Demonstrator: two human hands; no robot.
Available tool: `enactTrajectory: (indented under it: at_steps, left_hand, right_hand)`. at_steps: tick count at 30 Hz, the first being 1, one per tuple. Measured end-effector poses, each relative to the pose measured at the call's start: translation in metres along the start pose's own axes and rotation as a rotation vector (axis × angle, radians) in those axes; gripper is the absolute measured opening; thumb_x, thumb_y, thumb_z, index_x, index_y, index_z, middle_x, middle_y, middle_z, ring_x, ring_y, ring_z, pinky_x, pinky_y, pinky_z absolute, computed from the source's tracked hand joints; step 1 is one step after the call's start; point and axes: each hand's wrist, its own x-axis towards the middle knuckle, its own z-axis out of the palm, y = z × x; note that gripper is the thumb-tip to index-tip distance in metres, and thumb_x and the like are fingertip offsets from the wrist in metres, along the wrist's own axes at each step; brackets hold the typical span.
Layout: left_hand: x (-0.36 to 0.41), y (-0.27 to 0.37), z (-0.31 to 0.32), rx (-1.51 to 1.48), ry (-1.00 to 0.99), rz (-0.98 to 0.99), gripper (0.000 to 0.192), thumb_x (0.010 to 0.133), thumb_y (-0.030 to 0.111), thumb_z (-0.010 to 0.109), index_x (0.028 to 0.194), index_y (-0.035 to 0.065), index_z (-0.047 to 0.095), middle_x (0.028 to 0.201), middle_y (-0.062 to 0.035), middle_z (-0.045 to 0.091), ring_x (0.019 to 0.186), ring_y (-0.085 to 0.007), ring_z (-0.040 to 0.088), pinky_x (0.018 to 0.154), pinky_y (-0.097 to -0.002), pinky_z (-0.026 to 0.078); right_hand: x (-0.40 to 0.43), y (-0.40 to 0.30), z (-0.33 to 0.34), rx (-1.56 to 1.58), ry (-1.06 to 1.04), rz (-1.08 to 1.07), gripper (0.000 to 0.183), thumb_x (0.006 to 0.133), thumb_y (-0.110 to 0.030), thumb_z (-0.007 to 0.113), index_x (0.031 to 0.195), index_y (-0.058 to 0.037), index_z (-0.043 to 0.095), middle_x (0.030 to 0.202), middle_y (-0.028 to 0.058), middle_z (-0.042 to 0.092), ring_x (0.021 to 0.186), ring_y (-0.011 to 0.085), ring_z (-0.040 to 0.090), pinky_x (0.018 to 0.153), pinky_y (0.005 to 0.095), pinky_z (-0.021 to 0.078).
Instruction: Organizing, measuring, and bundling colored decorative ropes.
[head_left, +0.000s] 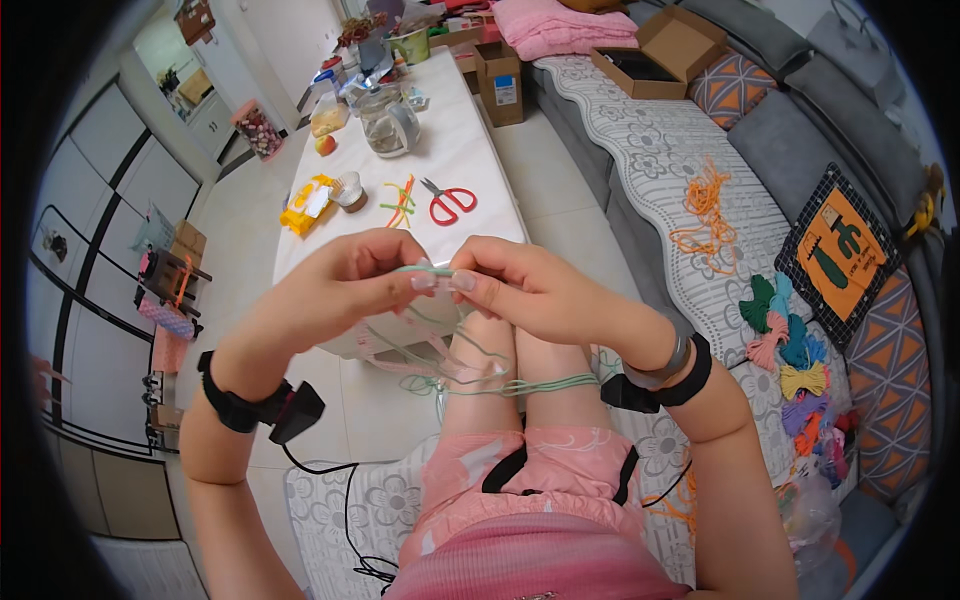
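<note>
My left hand and my right hand meet above my knees. Each pinches a light green cord between thumb and forefinger, with a short stretch showing between the fingertips. Something pale sits just below that stretch, too small to make out. Loops of pale pink cord and more green cord hang under the hands. Several green strands lie across my thighs. Beyond my fingers, red-handled scissors lie on the white table, beside short pieces of orange, green and yellow cord.
A yellow wipes packet, a small cup, an apple and a glass pitcher stand on the table. On the sofa to the right are tangled orange cord, colored cord bundles and an open cardboard box.
</note>
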Motion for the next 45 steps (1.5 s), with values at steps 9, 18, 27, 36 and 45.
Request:
enactTrajectory:
  at_steps: [9, 18, 27, 36, 45]
  left_hand:
    - [-0.048, 0.060, -0.035, 0.241, 0.277, 0.019, 0.016, 0.084, 0.020, 0.059, 0.082, 0.0054, 0.054, 0.069, 0.0072, 0.047, 0.060, 0.0003, 0.035, 0.051, -0.0154, 0.027]
    - [-0.106, 0.068, -0.091, 0.247, 0.448, 0.105, 0.018, 0.086, 0.022, 0.056, 0.090, 0.0057, 0.050, 0.067, 0.0067, 0.042, 0.052, 0.0025, 0.029, 0.044, -0.0129, 0.021]
    - [-0.151, 0.078, -0.158, 0.420, 0.699, 0.222, 0.023, 0.091, 0.029, 0.047, 0.098, 0.0065, 0.050, 0.068, 0.0070, 0.038, 0.048, 0.0014, 0.024, 0.045, -0.0126, 0.021]
    - [-0.163, 0.111, -0.193, 0.448, 0.953, 0.350, 0.040, 0.091, 0.026, 0.049, 0.123, 0.0018, 0.045, 0.089, 0.0018, 0.053, 0.053, -0.0002, 0.029, 0.047, -0.0153, 0.025]
    - [-0.153, 0.186, -0.207, 0.968, 0.786, 0.099, 0.038, 0.092, 0.033, 0.044, 0.117, 0.0043, 0.050, 0.072, 0.0035, 0.041, 0.049, -0.0025, 0.027, 0.046, -0.0145, 0.029]
  right_hand:
    - [0.026, -0.004, -0.013, 0.102, -0.055, 0.021, 0.021, 0.091, -0.024, 0.046, 0.085, -0.0047, 0.053, 0.068, -0.0034, 0.046, 0.062, 0.0037, 0.041, 0.055, 0.0194, 0.0354]
    - [0.022, -0.019, -0.005, 0.135, -0.131, 0.038, 0.024, 0.093, -0.024, 0.042, 0.085, -0.0034, 0.052, 0.072, -0.0027, 0.046, 0.062, 0.0044, 0.041, 0.057, 0.0185, 0.0358]
    - [0.016, -0.015, -0.004, 0.262, -0.202, -0.015, 0.024, 0.094, -0.026, 0.040, 0.083, -0.0054, 0.047, 0.072, -0.0017, 0.046, 0.060, 0.0054, 0.043, 0.057, 0.0193, 0.0380]
    - [0.027, -0.029, -0.017, 0.317, -0.228, -0.037, 0.026, 0.093, -0.028, 0.041, 0.083, -0.0048, 0.046, 0.066, -0.0008, 0.047, 0.060, 0.0062, 0.047, 0.055, 0.0216, 0.0400]
    - [0.029, -0.084, -0.042, 0.053, -0.147, -0.189, 0.024, 0.091, -0.024, 0.044, 0.087, -0.0017, 0.052, 0.073, 0.0031, 0.056, 0.069, 0.0101, 0.056, 0.069, 0.0233, 0.0429]
